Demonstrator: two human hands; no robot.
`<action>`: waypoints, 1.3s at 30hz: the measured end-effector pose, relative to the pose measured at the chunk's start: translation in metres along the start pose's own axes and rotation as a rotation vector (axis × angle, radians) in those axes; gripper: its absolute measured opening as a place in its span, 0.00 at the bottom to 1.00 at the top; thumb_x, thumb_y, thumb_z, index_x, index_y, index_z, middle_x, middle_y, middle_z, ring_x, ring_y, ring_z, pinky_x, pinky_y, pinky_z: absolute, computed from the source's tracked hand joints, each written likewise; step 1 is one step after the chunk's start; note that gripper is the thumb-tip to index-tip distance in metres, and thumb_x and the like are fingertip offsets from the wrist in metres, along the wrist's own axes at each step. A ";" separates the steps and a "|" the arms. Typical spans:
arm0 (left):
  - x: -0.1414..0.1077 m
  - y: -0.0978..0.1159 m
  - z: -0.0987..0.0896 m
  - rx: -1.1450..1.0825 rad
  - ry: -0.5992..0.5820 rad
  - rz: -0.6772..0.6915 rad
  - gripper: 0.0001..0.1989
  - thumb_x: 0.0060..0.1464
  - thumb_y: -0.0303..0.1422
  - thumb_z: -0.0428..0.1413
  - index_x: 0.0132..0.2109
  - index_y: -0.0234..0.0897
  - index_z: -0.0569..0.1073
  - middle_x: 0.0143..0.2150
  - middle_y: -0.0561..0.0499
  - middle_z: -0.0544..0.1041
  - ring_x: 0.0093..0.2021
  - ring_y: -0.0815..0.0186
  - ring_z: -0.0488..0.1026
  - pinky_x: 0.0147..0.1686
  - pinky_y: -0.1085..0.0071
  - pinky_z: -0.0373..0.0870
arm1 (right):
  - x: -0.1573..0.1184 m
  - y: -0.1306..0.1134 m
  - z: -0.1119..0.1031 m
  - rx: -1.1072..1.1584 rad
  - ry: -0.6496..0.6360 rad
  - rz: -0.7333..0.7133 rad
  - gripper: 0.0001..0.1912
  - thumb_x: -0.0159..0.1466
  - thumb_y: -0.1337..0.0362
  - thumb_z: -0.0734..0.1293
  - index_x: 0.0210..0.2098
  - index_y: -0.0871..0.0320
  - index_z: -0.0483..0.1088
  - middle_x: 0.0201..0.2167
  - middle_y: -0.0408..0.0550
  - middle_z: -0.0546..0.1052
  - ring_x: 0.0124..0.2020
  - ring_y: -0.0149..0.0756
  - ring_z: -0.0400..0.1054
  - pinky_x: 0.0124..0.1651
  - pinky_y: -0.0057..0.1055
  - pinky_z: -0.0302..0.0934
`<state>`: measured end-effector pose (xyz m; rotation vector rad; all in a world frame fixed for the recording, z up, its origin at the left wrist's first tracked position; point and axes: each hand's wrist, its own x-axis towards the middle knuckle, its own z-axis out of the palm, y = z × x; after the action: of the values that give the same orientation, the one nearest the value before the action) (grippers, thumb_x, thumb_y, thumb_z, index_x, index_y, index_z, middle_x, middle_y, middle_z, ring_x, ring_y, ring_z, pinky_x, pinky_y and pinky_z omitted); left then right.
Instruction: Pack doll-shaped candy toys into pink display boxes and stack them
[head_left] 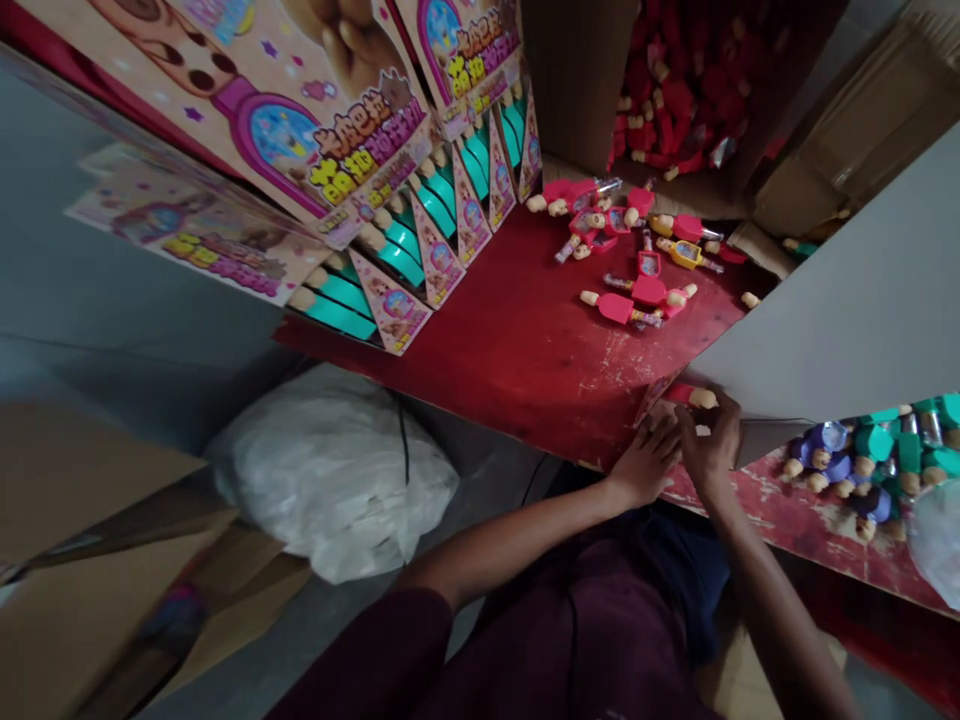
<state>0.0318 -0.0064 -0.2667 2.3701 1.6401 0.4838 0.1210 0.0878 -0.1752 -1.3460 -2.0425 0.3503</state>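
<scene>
My left grip (643,462) and right grip (709,445) sit close together at the edge of the red desk (525,370), on a small pink doll (688,396) and its paper card (651,402). I cannot tell how tight they are, so slow, soft fingers suit this small doll

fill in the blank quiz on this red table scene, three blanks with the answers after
The left hand and right hand meet at the edge of the ____ table.
The dolls lined up along the table wear ____ clothes.
A stuffed ____ plastic bag lies on the floor beside the table.

Missing words: red; teal; white
</scene>
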 end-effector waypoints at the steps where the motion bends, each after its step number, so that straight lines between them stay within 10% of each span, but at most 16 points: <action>1: 0.001 0.000 0.002 -0.005 0.005 -0.002 0.36 0.66 0.41 0.53 0.74 0.30 0.56 0.78 0.34 0.49 0.78 0.40 0.39 0.72 0.37 0.42 | -0.005 -0.003 0.004 0.000 0.081 -0.001 0.22 0.67 0.51 0.68 0.53 0.60 0.68 0.43 0.55 0.75 0.34 0.39 0.72 0.41 0.38 0.68; 6: -0.013 -0.006 0.010 -0.116 0.077 0.040 0.33 0.65 0.40 0.54 0.72 0.29 0.61 0.73 0.33 0.62 0.76 0.45 0.50 0.72 0.43 0.51 | -0.003 -0.013 0.020 0.015 0.170 0.026 0.17 0.68 0.50 0.68 0.45 0.58 0.70 0.42 0.53 0.72 0.33 0.37 0.68 0.36 0.35 0.65; 10: -0.030 -0.059 -0.012 -0.214 0.331 -0.016 0.21 0.66 0.34 0.49 0.63 0.39 0.72 0.57 0.41 0.79 0.60 0.57 0.74 0.64 0.53 0.69 | -0.017 -0.012 0.009 0.126 0.155 0.134 0.22 0.70 0.51 0.66 0.56 0.58 0.68 0.49 0.58 0.72 0.35 0.37 0.69 0.36 0.35 0.66; 13: 0.000 -0.130 -0.052 -0.165 0.480 -0.258 0.26 0.67 0.32 0.47 0.70 0.36 0.64 0.66 0.35 0.71 0.68 0.51 0.66 0.67 0.46 0.63 | -0.055 -0.007 -0.003 0.150 0.213 0.270 0.22 0.72 0.53 0.63 0.59 0.59 0.67 0.51 0.59 0.73 0.37 0.38 0.70 0.37 0.34 0.65; 16: 0.056 -0.198 -0.087 -0.083 0.326 -0.421 0.38 0.61 0.30 0.54 0.75 0.29 0.51 0.78 0.34 0.50 0.78 0.47 0.45 0.74 0.44 0.47 | -0.096 -0.003 -0.008 0.180 0.175 0.337 0.21 0.72 0.53 0.63 0.57 0.60 0.69 0.47 0.58 0.76 0.37 0.40 0.72 0.35 0.34 0.65; 19: 0.089 -0.227 -0.104 -0.068 0.208 -0.446 0.36 0.60 0.29 0.57 0.73 0.29 0.58 0.74 0.34 0.60 0.74 0.48 0.55 0.74 0.45 0.46 | -0.119 -0.002 -0.011 0.189 0.104 0.278 0.17 0.72 0.54 0.64 0.54 0.58 0.71 0.44 0.56 0.79 0.38 0.42 0.74 0.32 0.33 0.65; 25: 0.007 -0.179 -0.107 -0.039 0.256 -0.508 0.30 0.64 0.42 0.57 0.67 0.30 0.67 0.60 0.34 0.75 0.55 0.51 0.77 0.56 0.57 0.73 | -0.104 -0.034 -0.021 0.227 0.045 0.022 0.11 0.72 0.66 0.63 0.50 0.53 0.74 0.41 0.51 0.79 0.41 0.42 0.75 0.40 0.36 0.71; 31: -0.113 -0.091 -0.133 -0.262 0.285 -0.462 0.16 0.58 0.37 0.62 0.53 0.42 0.77 0.47 0.47 0.82 0.45 0.57 0.81 0.47 0.62 0.79 | -0.074 -0.101 -0.003 0.072 -0.368 -0.507 0.28 0.68 0.72 0.63 0.67 0.56 0.64 0.61 0.60 0.73 0.54 0.50 0.69 0.51 0.44 0.72; 35: -0.125 -0.043 -0.158 -0.429 0.249 -0.445 0.16 0.59 0.33 0.60 0.54 0.41 0.77 0.47 0.45 0.82 0.46 0.57 0.81 0.47 0.62 0.80 | -0.078 -0.098 0.002 -0.055 -0.468 -0.612 0.26 0.68 0.71 0.64 0.65 0.58 0.66 0.54 0.59 0.77 0.48 0.51 0.70 0.46 0.45 0.72; 39: -0.103 -0.023 -0.162 -0.620 0.394 -0.421 0.25 0.68 0.38 0.52 0.69 0.42 0.66 0.57 0.43 0.80 0.49 0.60 0.81 0.50 0.63 0.80 | -0.077 -0.050 -0.019 0.155 -0.240 -0.345 0.21 0.69 0.67 0.65 0.61 0.55 0.66 0.50 0.56 0.77 0.48 0.47 0.72 0.49 0.42 0.72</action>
<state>-0.0838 -0.0954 -0.1401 1.5011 1.7383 1.2119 0.1173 -0.0053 -0.1624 -0.8714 -2.3418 0.5212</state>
